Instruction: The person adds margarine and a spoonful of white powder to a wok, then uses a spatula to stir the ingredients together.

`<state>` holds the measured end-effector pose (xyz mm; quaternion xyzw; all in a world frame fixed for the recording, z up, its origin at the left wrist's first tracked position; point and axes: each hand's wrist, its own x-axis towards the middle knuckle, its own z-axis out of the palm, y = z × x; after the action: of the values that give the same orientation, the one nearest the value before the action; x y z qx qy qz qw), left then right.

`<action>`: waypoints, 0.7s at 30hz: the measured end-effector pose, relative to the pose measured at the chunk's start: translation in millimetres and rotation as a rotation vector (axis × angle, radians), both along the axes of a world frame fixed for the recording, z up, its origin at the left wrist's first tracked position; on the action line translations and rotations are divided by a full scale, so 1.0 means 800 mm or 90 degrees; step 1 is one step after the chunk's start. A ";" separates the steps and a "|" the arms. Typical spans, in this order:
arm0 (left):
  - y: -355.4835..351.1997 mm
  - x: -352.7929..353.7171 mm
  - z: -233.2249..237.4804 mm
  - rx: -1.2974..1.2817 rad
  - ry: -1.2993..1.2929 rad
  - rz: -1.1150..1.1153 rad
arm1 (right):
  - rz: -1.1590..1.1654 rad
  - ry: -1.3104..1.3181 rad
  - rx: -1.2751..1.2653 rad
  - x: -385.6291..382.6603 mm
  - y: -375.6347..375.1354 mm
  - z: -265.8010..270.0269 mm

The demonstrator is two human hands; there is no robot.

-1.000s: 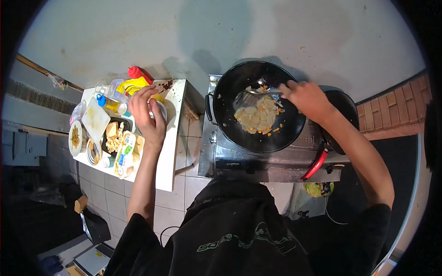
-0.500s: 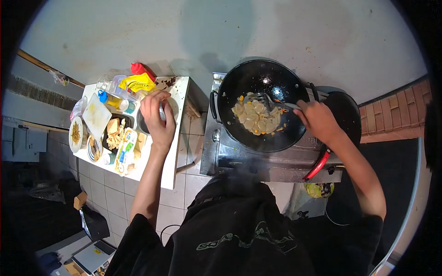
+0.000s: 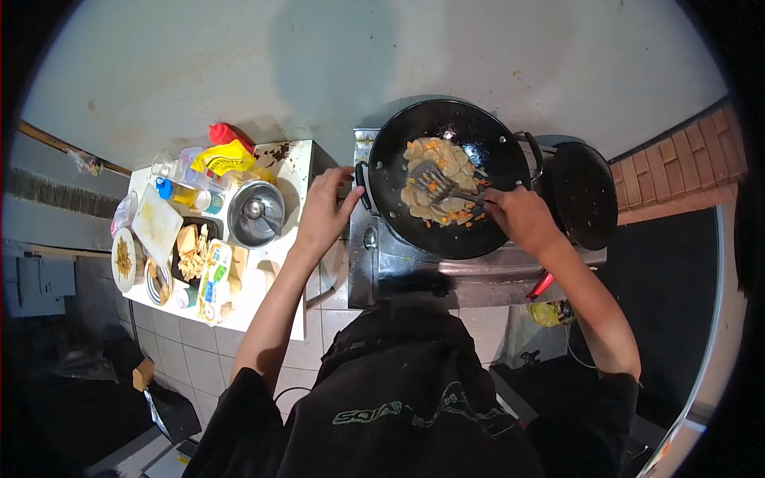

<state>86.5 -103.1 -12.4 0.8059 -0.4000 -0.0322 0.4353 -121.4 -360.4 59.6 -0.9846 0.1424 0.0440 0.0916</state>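
A black wok [image 3: 414, 119] sits on the steel stove with pale, flat slices of food [image 3: 450, 159] and small orange bits in it. My right hand [image 3: 522, 219] is closed around the handle of a slotted spatula [image 3: 434, 187], whose head lies on the food. At the wok's left side, my left hand [image 3: 323, 211] has its thumb and fingertips at the side handle [image 3: 366, 189], pinching it. A metal bowl [image 3: 256, 191] with a ladle [image 3: 255, 209] inside stands on the white table to the left.
The table [image 3: 296, 171] also holds a yellow packet [image 3: 227, 159], a red bottle [image 3: 231, 135], a white cutting board [image 3: 157, 223], a plate [image 3: 121, 283] and an egg-coloured food tray [image 3: 195, 247]. A second black pan [image 3: 586, 195] is right of the wok, against the brick edge.
My left hand has moved right from above the metal bowl to the wok's side handle, uncovering the bowl. The spatula has shifted down and left through the food, which has spread upward.
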 end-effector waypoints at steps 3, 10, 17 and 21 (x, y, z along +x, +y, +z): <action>0.002 0.004 -0.001 0.001 0.008 0.005 | -0.041 0.023 -0.030 -0.013 0.007 0.000; 0.002 0.009 0.005 -0.005 -0.029 -0.041 | -0.069 -0.038 0.032 -0.003 0.024 -0.009; 0.006 0.009 0.008 -0.003 -0.018 -0.029 | -0.034 0.077 -0.154 0.009 -0.006 0.078; 0.007 0.011 0.011 0.007 -0.008 -0.039 | 0.048 0.127 -0.252 0.061 -0.029 0.129</action>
<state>95.7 -97.2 -3.7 0.7960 -0.4269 -0.0431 0.4270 -72.2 -383.3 162.8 -0.9788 0.1201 0.1156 -0.1194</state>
